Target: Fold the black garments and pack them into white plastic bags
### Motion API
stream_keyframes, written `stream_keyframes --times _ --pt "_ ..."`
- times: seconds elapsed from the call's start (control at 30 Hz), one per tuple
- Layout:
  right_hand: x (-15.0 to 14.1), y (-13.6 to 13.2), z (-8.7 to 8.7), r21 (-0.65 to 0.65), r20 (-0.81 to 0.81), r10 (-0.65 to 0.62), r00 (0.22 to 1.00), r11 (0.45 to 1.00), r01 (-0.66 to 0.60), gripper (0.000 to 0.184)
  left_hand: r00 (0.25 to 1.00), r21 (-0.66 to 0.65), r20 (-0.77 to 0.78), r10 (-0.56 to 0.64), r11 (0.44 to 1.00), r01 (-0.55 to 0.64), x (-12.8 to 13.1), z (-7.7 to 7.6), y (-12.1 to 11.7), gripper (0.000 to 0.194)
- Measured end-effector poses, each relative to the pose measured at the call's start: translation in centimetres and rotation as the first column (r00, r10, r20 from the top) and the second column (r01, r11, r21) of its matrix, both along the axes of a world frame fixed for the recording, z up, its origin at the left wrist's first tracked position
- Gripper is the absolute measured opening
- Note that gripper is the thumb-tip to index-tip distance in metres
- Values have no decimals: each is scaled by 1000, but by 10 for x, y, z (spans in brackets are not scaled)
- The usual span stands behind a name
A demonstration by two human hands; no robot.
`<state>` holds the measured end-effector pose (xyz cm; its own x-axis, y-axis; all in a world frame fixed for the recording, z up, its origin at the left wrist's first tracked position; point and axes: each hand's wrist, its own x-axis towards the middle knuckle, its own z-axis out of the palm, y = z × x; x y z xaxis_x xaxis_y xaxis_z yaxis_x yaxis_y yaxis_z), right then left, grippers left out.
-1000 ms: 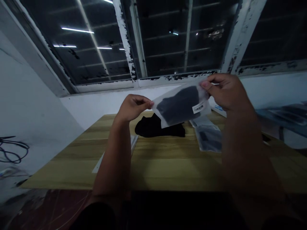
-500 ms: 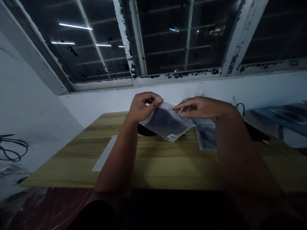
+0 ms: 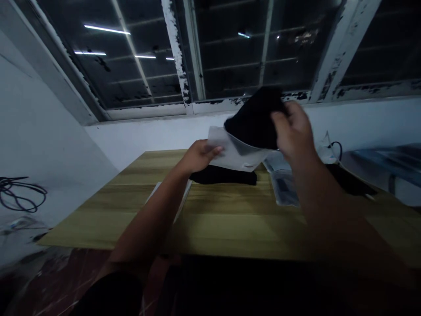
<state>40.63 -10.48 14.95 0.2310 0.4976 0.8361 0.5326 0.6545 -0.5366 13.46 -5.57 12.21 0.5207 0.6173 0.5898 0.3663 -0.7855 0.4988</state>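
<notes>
My left hand point(image 3: 199, 156) pinches the left side of a frosted clear plastic bag point(image 3: 235, 153), thumb on the near face. With its fingers closed round the edge, my right hand point(image 3: 294, 131) holds a folded black cloth point(image 3: 258, 118) up at the bag's opening. The cloth's lower edge overlaps the bag's upper rim; whether any of it lies inside, I cannot tell. Beneath the bag, another folded black cloth point(image 3: 223, 175) lies on the wooden table point(image 3: 230, 232).
Packed clear bags point(image 3: 285, 186) lie on the table by my right forearm. A white flat sheet or board point(image 3: 182, 199) is partly covered by my left forearm. A dark flat object point(image 3: 350, 180) lies farther right. Black cable point(image 3: 23, 195) hangs at the left wall.
My right hand has left the bag's opening and now holds a black cloth raised above it. The bag looks paler and emptied of its dark contents. My left hand has moved slightly lower.
</notes>
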Motion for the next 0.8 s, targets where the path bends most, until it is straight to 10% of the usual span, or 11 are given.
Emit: stream_keyframes --times 0.13,0.23,0.4,0.53,0.63,0.8 --pt "16 2 -24 117 -304 14 953 993 22 35 972 233 -45 232 948 -216 -69 -15 -10 38" --pt "22 -3 -53 -157 -360 36 932 983 -99 50 892 335 -123 436 864 -376 -137 -31 -35 33" --pt "18 -5 -100 -669 -422 34 906 663 -336 51 799 98 -495 342 935 -340 -205 -79 -75 54" --pt "4 -8 -113 -771 -464 172 869 405 -491 45 846 -111 -484 221 944 -310 -200 -95 -78 56" --pt "-8 -11 -116 -708 -532 268 803 380 -596 36 909 -55 -330 253 957 -286 -170 -79 -67 63" --pt "-5 -5 -127 -633 -621 285 730 367 -681 40 970 44 -243 -21 998 33 -95 -45 -43 61"
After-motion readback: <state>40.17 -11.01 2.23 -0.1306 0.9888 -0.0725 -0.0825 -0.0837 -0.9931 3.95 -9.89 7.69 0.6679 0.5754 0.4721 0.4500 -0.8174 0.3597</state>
